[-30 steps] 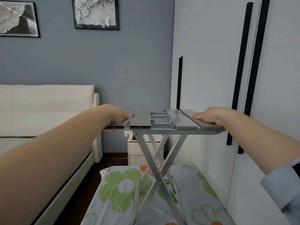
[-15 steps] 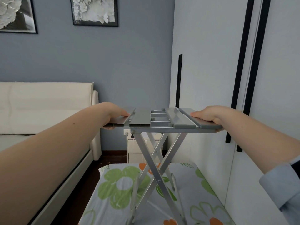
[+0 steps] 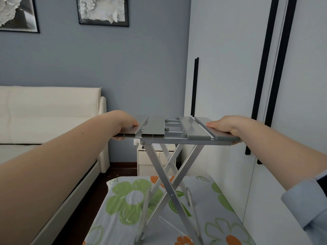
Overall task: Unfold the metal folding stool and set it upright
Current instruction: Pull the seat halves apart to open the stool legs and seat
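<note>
The metal folding stool stands unfolded and upright, its grey slatted seat level and its silver crossed legs resting on a flower-patterned surface. My left hand grips the seat's left edge, thumb on top and fingers underneath. My right hand holds the seat's right edge the same way. The feet of the legs are partly cut off by the bottom of the view.
A cream sofa runs along the left. A white wardrobe with long black handles fills the right side, close to the stool. A small white cabinet stands behind the legs against the grey wall.
The stool and both hands keep the same grip; the view has shifted slightly, so the seat sits a little lower in the frame.
</note>
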A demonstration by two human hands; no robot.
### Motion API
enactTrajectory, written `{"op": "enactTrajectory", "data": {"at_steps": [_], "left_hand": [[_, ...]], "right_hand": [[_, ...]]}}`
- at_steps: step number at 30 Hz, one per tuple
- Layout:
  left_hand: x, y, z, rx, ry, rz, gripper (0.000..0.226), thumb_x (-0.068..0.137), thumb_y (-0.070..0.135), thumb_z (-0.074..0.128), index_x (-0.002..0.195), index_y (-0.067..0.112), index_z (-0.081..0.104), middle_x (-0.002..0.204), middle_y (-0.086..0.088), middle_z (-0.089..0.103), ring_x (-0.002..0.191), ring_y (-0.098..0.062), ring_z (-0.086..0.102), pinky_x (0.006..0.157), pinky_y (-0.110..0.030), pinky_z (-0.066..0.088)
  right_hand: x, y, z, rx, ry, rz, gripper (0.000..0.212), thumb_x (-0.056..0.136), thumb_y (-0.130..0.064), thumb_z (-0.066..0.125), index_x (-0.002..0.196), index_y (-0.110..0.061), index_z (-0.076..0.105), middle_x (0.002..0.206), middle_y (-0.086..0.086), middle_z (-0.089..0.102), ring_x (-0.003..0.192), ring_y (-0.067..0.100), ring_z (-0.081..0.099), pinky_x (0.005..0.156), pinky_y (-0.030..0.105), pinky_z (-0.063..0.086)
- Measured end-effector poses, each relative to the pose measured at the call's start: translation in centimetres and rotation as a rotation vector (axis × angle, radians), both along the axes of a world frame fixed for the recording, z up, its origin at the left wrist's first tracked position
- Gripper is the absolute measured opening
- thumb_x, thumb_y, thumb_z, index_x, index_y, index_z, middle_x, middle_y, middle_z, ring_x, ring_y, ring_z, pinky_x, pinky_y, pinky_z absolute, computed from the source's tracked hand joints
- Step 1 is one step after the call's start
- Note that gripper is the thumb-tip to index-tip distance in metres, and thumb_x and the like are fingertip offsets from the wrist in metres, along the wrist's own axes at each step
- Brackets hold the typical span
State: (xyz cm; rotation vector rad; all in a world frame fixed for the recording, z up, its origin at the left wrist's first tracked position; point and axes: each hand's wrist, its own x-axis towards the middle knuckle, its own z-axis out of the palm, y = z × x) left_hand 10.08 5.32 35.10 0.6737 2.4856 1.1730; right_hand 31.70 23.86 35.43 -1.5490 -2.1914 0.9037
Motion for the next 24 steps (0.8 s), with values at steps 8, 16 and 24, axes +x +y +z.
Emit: {"op": "enactTrajectory", "data": {"at_steps": [8,16,24], "left_hand": [[-1.0,-0.8,-0.5,0.045,-0.038,-0.024,0.031,0.095,0.021,0.047,0.065,0.011,0.042,0.061,-0.005,0.042,0.053,-0.017,0.035,0.049,-0.024,0.03],[-2.1,-1.7,-2.1,0.326,-0.223,-0.094,0.014,0.093,0.017,0.052,0.08,0.011,0.054,0.072,-0.005,0.052,0.063,-0.015,0.047,0.058,-0.028,0.041],[-2.0,-0.2,-3.4,0.436,-0.251,-0.083,0.008,0.09,0.011,0.054,0.082,0.009,0.053,0.074,-0.008,0.054,0.062,-0.016,0.051,0.053,-0.026,0.042]], "right_hand": [[0.2,-0.3,-0.1,-0.075,0.109,-0.011,0.021,0.09,-0.023,0.047,0.072,-0.011,0.051,0.064,0.005,0.055,0.054,0.02,0.054,0.049,0.023,0.042],[1.4,0.2,-1.6,-0.228,0.38,0.02,0.012,0.088,-0.019,0.047,0.078,-0.014,0.051,0.069,0.005,0.055,0.057,0.018,0.051,0.05,0.022,0.034],[1.1,0.8,-2.6,-0.243,0.443,-0.004,0.015,0.089,-0.021,0.047,0.076,-0.015,0.051,0.068,0.004,0.056,0.055,0.017,0.051,0.051,0.021,0.034]]}}
